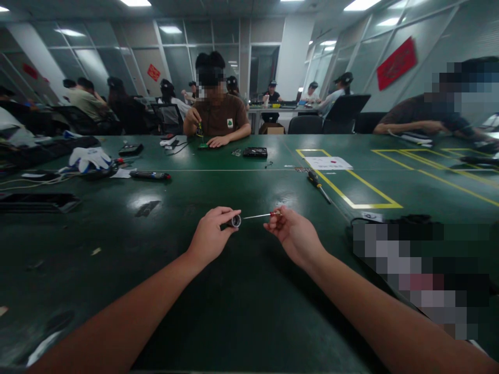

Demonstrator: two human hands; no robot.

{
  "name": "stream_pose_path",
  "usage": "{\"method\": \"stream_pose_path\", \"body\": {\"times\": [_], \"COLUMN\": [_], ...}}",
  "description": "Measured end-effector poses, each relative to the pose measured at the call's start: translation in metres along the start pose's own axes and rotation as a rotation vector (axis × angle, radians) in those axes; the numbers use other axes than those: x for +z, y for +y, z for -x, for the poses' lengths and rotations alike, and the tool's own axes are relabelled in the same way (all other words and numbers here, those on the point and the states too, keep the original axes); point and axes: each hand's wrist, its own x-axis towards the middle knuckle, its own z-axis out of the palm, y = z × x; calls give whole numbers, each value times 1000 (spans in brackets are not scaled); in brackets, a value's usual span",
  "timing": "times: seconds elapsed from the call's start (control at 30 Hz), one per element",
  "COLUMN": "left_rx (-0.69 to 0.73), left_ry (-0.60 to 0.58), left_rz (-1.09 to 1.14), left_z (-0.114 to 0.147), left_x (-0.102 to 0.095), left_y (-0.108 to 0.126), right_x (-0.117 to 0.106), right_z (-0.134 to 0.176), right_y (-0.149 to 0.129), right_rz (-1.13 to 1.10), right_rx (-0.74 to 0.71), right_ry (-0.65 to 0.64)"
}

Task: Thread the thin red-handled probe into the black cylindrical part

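Note:
My left hand (212, 232) grips a small dark cylindrical part (235, 221) between thumb and fingers, its round, light-rimmed end turned to the right. In my right hand (294, 232) is a screwdriver (257, 215) with a red handle, mostly covered by my fingers. Its thin metal shaft points left, and the tip is close to the rim of the cylinder; whether they touch I cannot tell. Both hands are raised a little over the green table (218, 322). Beyond my right hand lies a second screwdriver (318, 186) with a black and yellow handle.
White gloves (89, 159), a dark pen-shaped tool (150, 175) and a black tray (39, 202) lie on the left. A paper sheet (327, 163) rests within yellow tape lines. Across the table a person (218, 114) handles a green board (205, 146) near a black box (255, 152).

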Motion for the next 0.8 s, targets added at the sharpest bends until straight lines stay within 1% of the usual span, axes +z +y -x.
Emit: {"method": "stream_pose_path", "body": {"times": [0.1,0.2,0.47,0.63,0.8], "left_rx": [-8,-26,-21,-37,-69], "left_ry": [2,5,-3,0,-14], "left_rz": [12,47,105,147,196], "left_z": [0,1,3,3,3], "left_x": [1,2,4,4,4], "left_y": [-1,-2,-4,-5,-4], "right_x": [2,4,4,5,7], "right_z": [4,7,12,16,19], "right_y": [5,9,8,2,-2], "right_rz": [118,230,450,645,673], "right_rx": [-127,-200,-325,-385,-397], "right_ry": [-19,-30,-88,-125,-124]}}
